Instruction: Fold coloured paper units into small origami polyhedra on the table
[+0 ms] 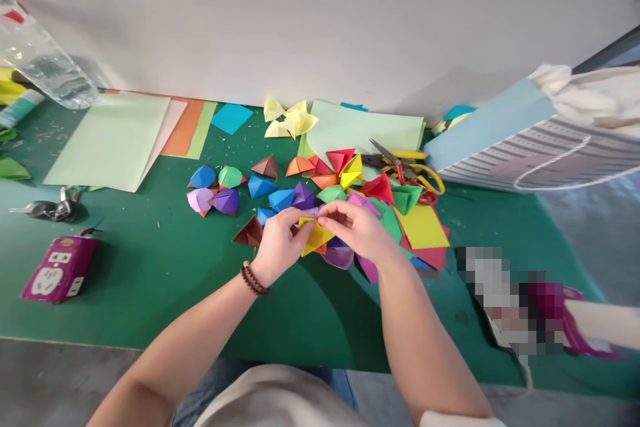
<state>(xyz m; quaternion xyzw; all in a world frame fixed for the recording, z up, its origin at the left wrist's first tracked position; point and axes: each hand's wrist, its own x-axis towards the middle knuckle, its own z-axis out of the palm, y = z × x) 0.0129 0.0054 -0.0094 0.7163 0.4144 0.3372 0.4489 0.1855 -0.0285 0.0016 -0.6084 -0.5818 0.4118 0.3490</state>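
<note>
1. Yellow origami piece [315, 237] is pinched between both hands, just above the green mat [150, 287].
2. Left hand [277, 247] grips its edge; right hand [357, 230] curls over its top.
3. Folded paper pieces [283, 200] crowd just beyond.
4. Scissors [400, 163] lie farther right, beside pale green paper [363, 130].

Materials as I read them from my station: matt folded paper [315, 238]; smooth, matt green mat [150, 293]; glossy, clear plastic bottle [45, 57]; scissors [395, 163] with smooth metal blades and shiny yellow and red plastic handles.
</note>
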